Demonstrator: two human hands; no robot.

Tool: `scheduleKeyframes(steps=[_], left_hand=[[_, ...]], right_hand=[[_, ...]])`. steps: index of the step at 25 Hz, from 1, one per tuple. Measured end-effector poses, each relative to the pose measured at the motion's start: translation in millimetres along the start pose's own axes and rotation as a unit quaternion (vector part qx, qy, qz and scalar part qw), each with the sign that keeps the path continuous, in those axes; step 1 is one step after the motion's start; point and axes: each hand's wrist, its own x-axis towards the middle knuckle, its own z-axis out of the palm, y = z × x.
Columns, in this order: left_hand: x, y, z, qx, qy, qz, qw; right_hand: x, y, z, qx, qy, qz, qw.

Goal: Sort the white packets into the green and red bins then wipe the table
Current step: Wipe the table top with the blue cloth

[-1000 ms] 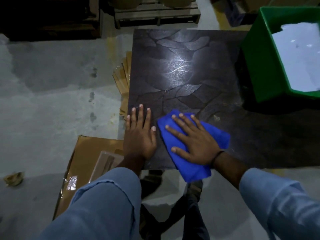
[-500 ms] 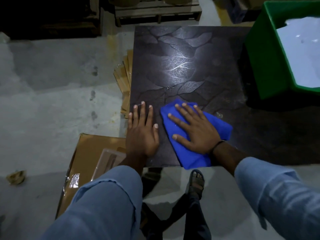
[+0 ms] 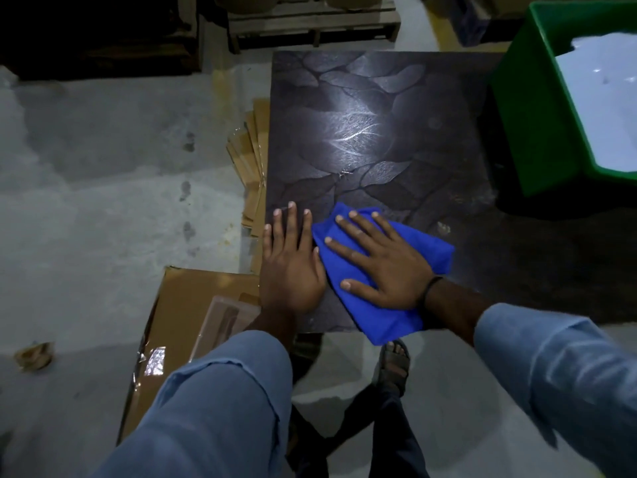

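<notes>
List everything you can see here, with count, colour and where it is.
table: one, dark leaf-patterned, centre
cloth: one, blue, table's near edge, under right hand
bin: one, green, table's far right
packets: count unclear, white, inside bin
cardboard box: one, brown, floor left of table
cardboard sheets: stack, brown, floor by table's left edge
pallet: one, wooden, floor beyond table
left hand: one, flat on table beside cloth
right hand: one, fingers spread, pressing cloth

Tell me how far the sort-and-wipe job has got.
Looks done: white packets lie in the green plastic bin, none visible on the dark leaf-patterned table. In hand: the right hand presses a blue cloth flat at the near edge, the left hand flat beside it. Left: likely the far tabletop.
</notes>
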Motion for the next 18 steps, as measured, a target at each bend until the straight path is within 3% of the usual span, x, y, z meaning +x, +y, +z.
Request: scheduleKeyframes(steps=[2,3,5,7,9,11,13,15,16,18], left_hand=[[0,0,0,0.001,-0.002,0.0,1.0],[0,-1,-1,-0.002,-0.003,0.001,1.0],[0,-2,-2,-0.004,-0.004,0.001,1.0],[0,-2,-2,-0.002,-0.006,-0.003,1.0],[2,0,-2,-0.001,-0.009,-0.006,1.0],[2,0,-3,0.003,-0.015,-0.008,1.0],[2,0,-3,0.002,-0.025,-0.012,1.0],[2,1,-5,-0.004,-0.022,-0.015,1.0],[2,3,-6,-0.008,-0.019,-0.014,1.0],[3,5,-8,-0.011,-0.017,-0.011,1.0]], right_hand=[[5,16,-2,-0.005,-0.021,-0.035,0.999],[11,21,1,-0.004,-0.01,0.0,1.0],[26,27,12,0.014,0.047,0.17,0.984],[49,28,18,0.015,0.087,0.364,0.927],[72,31,19,0.021,0.089,0.458,0.884],[87,36,18,0.015,0.087,0.403,0.911],[92,50,15,-0.004,0.069,0.206,0.976],[104,80,9,-0.01,0.033,0.024,0.999],[116,95,7,-0.01,0.03,0.005,0.999],[146,113,9,0.016,0.056,0.122,0.991]])
